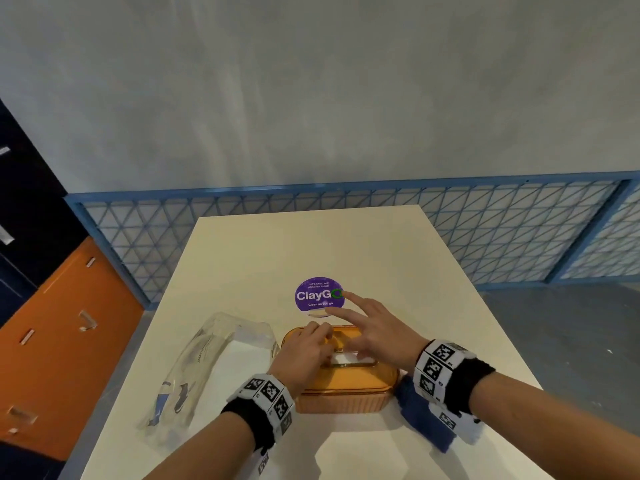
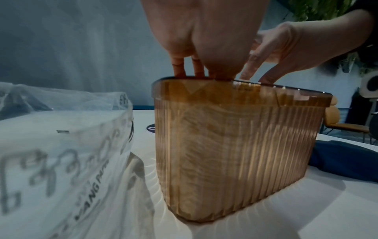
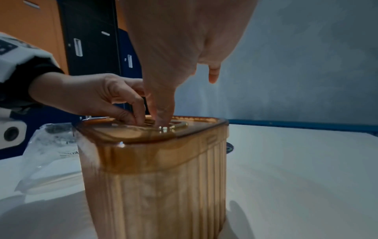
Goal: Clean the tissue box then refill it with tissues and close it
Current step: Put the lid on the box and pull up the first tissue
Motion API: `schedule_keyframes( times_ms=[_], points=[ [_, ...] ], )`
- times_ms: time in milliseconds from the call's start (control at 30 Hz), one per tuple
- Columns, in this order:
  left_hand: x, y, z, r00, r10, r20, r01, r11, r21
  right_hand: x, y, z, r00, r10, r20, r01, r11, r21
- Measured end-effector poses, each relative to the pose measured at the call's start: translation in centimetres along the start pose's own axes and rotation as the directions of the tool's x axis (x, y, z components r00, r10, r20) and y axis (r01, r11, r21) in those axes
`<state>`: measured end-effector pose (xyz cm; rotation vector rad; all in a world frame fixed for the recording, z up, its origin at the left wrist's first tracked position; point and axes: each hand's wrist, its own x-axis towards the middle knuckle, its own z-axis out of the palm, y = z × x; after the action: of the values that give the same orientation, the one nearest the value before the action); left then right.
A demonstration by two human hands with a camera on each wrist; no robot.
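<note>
On the table [image 1: 363, 251], between the plastic wrapper [image 1: 214, 355] and the blue cloth [image 1: 419, 414], the lidded tissue box [image 1: 346, 393] stands while your left hand [image 1: 304, 351] presses curled fingertips on its lid and your right hand [image 1: 374, 330], fingers spread loose, dips its thumb at the slot [image 1: 349, 359].

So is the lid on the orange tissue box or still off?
On. The lid sits flush over the tissue box rim in both wrist views, with both hands' fingers at its slot. White tissue shows through the slot.
</note>
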<state>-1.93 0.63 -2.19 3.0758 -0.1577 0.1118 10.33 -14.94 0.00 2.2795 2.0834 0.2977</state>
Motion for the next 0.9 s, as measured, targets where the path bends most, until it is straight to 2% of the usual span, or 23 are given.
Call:
schedule_keyframes(
  times_ms=[67, 133, 233, 300, 367, 467, 533, 633, 900],
  points=[
    [0.0, 0.2, 0.3, 0.999, 0.010, 0.041, -0.010, 1.000, 0.000, 0.6, 0.0, -0.3, 0.998, -0.055, -0.014, 0.055, 0.998, -0.027],
    [-0.5, 0.1, 0.9, 1.000, 0.011, 0.020, -0.010, 0.997, -0.074, 1.0, -0.1, -0.5, 0.996, -0.091, -0.001, 0.091, 0.995, -0.041],
    [-1.7, -0.4, 1.6, 0.980, -0.154, -0.125, 0.117, 0.958, -0.261, 1.1, 0.1, -0.7, 0.995, -0.102, 0.022, 0.103, 0.993, -0.050],
    [-2.4, -0.6, 1.9, 0.947, -0.292, -0.136, 0.234, 0.913, -0.333, 1.1, 0.1, -0.7, 0.992, -0.122, 0.010, 0.123, 0.990, -0.071],
    [-2.6, -0.5, 2.4, 0.923, -0.360, -0.138, 0.253, 0.835, -0.488, 1.1, 0.1, -0.5, 0.988, -0.151, 0.008, 0.151, 0.986, -0.073],
    [-2.6, -0.4, 2.7, 0.897, -0.413, -0.157, 0.255, 0.773, -0.581, 1.1, 0.0, 0.3, 0.989, -0.142, 0.044, 0.144, 0.988, -0.057],
    [-2.7, -0.4, 2.9, 0.886, -0.435, -0.163, 0.261, 0.756, -0.601, 1.3, -0.2, 0.6, 0.989, -0.129, 0.077, 0.133, 0.990, -0.042],
    [-2.8, -0.5, 2.9, 0.892, -0.419, -0.169, 0.244, 0.762, -0.599, 1.6, -0.4, 0.8, 0.987, -0.133, 0.094, 0.136, 0.990, -0.027],
    [-2.8, -0.1, 2.4, 0.892, -0.420, -0.165, 0.256, 0.772, -0.582, 1.9, -0.3, 1.5, 0.946, -0.242, 0.216, 0.252, 0.967, -0.022]
  ],
)
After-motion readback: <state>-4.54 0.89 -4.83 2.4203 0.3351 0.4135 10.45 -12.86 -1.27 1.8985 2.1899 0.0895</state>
